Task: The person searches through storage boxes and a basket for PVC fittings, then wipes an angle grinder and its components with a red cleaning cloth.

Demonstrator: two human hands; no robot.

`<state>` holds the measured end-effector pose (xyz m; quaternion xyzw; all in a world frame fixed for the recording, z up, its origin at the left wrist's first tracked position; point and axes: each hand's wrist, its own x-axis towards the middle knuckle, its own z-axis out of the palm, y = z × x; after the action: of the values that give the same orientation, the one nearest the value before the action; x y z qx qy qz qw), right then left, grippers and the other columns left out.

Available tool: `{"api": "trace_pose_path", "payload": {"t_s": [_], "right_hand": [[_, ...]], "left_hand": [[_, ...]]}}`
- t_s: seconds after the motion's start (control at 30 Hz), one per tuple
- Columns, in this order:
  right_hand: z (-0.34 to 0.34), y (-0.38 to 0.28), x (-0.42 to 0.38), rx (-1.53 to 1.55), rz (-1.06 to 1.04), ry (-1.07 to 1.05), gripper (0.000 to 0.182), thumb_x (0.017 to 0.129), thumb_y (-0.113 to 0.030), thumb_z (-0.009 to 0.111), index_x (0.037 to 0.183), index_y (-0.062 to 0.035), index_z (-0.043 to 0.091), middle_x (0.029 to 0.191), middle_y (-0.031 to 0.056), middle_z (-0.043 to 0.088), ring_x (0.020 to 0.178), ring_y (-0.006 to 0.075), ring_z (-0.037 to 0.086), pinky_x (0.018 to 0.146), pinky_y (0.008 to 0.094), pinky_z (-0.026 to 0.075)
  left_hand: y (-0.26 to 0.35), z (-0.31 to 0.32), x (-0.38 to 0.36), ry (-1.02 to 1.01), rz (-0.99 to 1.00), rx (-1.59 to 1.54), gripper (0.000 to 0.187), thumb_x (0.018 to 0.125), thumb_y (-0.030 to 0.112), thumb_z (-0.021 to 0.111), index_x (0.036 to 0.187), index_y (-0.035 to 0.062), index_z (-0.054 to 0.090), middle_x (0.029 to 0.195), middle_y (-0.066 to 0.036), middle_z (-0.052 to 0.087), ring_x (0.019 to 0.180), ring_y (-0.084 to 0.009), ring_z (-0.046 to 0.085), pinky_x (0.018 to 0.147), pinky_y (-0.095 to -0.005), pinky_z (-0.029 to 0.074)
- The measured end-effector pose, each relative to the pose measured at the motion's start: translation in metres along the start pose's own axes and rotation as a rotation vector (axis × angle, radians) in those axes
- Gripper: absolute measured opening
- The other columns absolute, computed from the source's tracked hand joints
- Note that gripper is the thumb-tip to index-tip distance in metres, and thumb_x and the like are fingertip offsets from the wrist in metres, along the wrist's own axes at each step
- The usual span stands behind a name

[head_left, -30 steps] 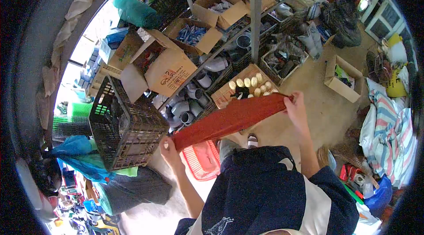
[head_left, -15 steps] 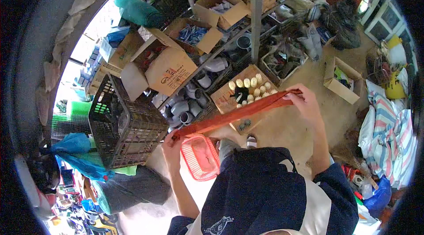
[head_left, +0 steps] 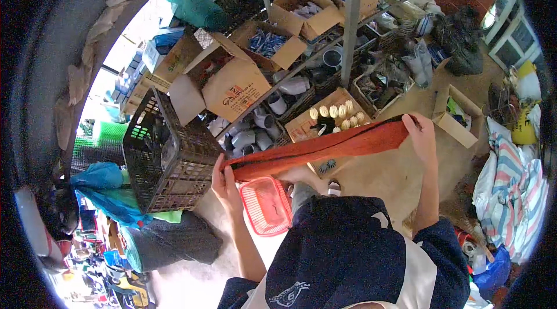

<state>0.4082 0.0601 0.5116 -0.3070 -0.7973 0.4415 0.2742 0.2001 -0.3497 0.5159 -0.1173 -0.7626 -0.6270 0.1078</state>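
Observation:
A long, folded orange-red cloth (head_left: 325,145), perhaps a mesh bag, stretches in front of me with a dark line along its length. My left hand (head_left: 225,184) pinches its narrower end, next to the black plastic crate (head_left: 185,164). At the wider, slightly higher end, my right hand (head_left: 420,134) has its fingers closed on the corner. Beneath the cloth, near my left forearm, a red plastic basket (head_left: 267,207) sits on the floor. A cardboard box topped with cream ribbed pieces (head_left: 342,116) is partly hidden behind the cloth.
Open cartons (head_left: 238,91) and grey pipe fittings (head_left: 255,126) fill the shelving ahead, beside a metal post (head_left: 351,24). A small open box (head_left: 458,117) stands on the floor at right, near striped sacks (head_left: 513,187). A dark mesh roll (head_left: 174,245) lies at lower left.
The cloth has gone from a narrow, twisted strip to a wider, flatter band. My right hand has shifted slightly right, and the view has shifted a little.

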Motion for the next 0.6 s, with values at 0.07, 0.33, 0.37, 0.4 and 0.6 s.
{"api": "trace_pose_path", "payload": {"t_s": [0.07,0.33,0.37,0.4,0.6], "right_hand": [[0.000,0.001,0.002,0.072,0.009,0.016,0.016,0.095,-0.017,0.065,0.095,-0.0006,0.067,0.075,-0.0057,0.054,0.067,0.0031,0.043,0.060,0.0227,0.034],[-0.018,0.022,0.005,0.261,0.167,-0.084,0.017,0.094,-0.015,0.065,0.108,-0.0067,0.066,0.081,-0.0083,0.055,0.069,0.0016,0.039,0.061,0.0201,0.031],[-0.020,0.023,0.004,0.264,0.145,-0.099,0.018,0.094,-0.015,0.066,0.110,-0.0069,0.065,0.082,-0.0083,0.054,0.070,0.0017,0.039,0.063,0.0198,0.031],[-0.024,0.010,0.003,0.266,0.124,-0.113,0.019,0.093,-0.015,0.066,0.111,-0.0072,0.065,0.084,-0.0084,0.053,0.071,0.0018,0.039,0.064,0.0195,0.032],[-0.028,0.004,0.006,0.238,0.098,-0.073,0.018,0.093,-0.012,0.066,0.110,-0.0065,0.063,0.080,-0.0080,0.050,0.073,0.0034,0.041,0.065,0.0200,0.035]], "left_hand": [[-0.012,-0.006,0.002,-0.038,-0.069,0.021,0.029,0.100,0.011,0.056,0.127,0.0001,0.061,0.101,-0.003,0.065,0.074,-0.0060,0.047,0.068,-0.0225,0.042],[-0.022,-0.012,0.011,-0.348,-0.267,0.206,0.022,0.093,0.006,0.066,0.114,0.0003,0.069,0.078,0.002,0.062,0.069,-0.0041,0.051,0.065,-0.0208,0.043],[-0.019,-0.013,0.011,-0.386,-0.297,0.255,0.023,0.092,0.007,0.067,0.114,0.0006,0.069,0.075,0.001,0.061,0.068,-0.0047,0.051,0.066,-0.0215,0.044],[-0.008,-0.012,0.012,-0.426,-0.326,0.303,0.025,0.091,0.007,0.068,0.115,0.0008,0.069,0.072,0.001,0.060,0.068,-0.0053,0.052,0.066,-0.0223,0.044],[-0.010,-0.005,0.010,-0.452,-0.252,0.284,0.026,0.089,0.006,0.068,0.115,0.0023,0.069,0.067,0.000,0.055,0.070,-0.0077,0.053,0.067,-0.0254,0.045]]}}
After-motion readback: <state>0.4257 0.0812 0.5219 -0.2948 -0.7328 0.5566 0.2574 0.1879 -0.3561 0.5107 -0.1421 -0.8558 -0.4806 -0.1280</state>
